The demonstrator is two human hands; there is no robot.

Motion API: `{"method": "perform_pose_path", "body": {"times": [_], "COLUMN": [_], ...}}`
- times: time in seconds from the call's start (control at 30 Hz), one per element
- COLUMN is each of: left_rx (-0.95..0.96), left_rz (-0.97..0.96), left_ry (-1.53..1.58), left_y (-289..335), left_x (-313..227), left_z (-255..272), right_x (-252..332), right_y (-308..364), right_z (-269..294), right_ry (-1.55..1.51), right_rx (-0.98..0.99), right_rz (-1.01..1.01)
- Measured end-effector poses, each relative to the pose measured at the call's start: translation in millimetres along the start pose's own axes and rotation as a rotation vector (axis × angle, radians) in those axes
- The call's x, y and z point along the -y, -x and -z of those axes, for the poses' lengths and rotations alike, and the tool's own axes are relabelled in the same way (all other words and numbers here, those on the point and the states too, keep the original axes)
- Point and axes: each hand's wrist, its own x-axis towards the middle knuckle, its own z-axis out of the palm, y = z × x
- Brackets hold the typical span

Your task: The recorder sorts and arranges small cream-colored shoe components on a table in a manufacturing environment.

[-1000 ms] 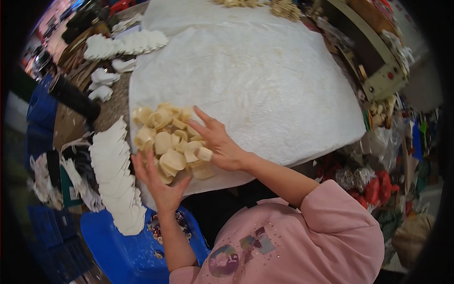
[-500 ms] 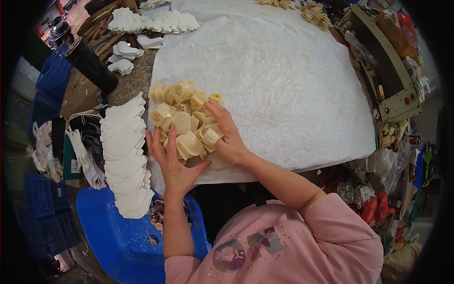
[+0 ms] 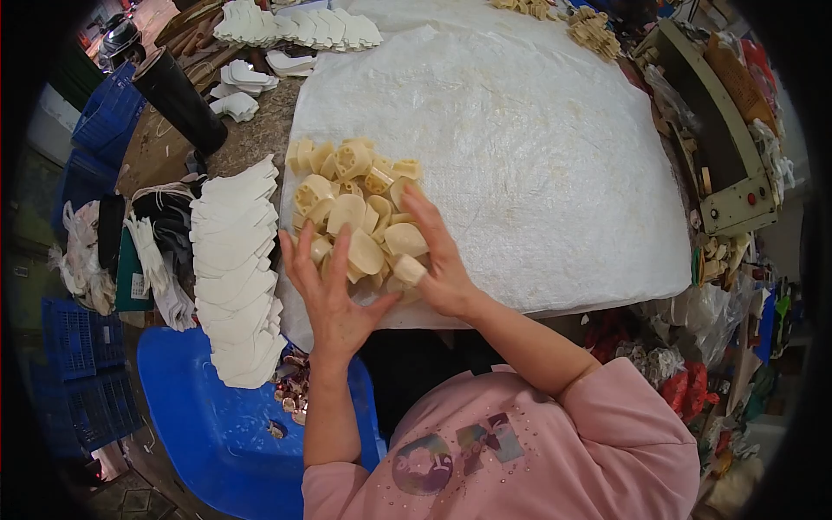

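Observation:
A heap of cream, hollow moulded plastic pieces [image 3: 347, 211] lies on the near left part of a white woven sheet [image 3: 503, 165]. My left hand [image 3: 334, 299] rests at the heap's near left side, fingers spread and thumb stretched out to the right. Cupped along the right side of the heap is my right hand [image 3: 444, 264], its fingers apart and touching the outer pieces. A pale, blocky thing [image 3: 407, 269] sits at the right thumb's tip; whether it is a held piece or a thumb covering, I cannot tell.
Left of the sheet runs an overlapping row of white flat shaped pieces [image 3: 236, 277], above a blue tub [image 3: 208, 416] holding small shiny bits. A black cylinder [image 3: 182, 102] stands farther back. More white pieces [image 3: 299, 29] lie at the far left. A greenish metal machine [image 3: 728, 147] stands right.
The view has shifted slightly. My right hand has moved a little nearer and to the right along the heap's edge. My left hand stays spread beside the pieces.

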Motion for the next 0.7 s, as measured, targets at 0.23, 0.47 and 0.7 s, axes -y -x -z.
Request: {"method": "perform_pose_path", "body": {"times": [0.23, 0.47, 0.7], "left_rx": [-0.037, -0.046, 0.036], "left_rz": [0.078, 0.022, 0.097], "left_ry": [0.052, 0.062, -0.050], "left_y": [1, 7, 2], "left_x": [6, 6, 9], "left_z": [0, 7, 7], "right_x": [7, 20, 30], "right_y": [-4, 9, 4], "right_z": [21, 47, 32], "right_ry": [-0.359, 0.246, 0.470], "right_rx": [0.042, 0.087, 0.213], "right_rz": [-0.124, 0.160, 0.225]}}
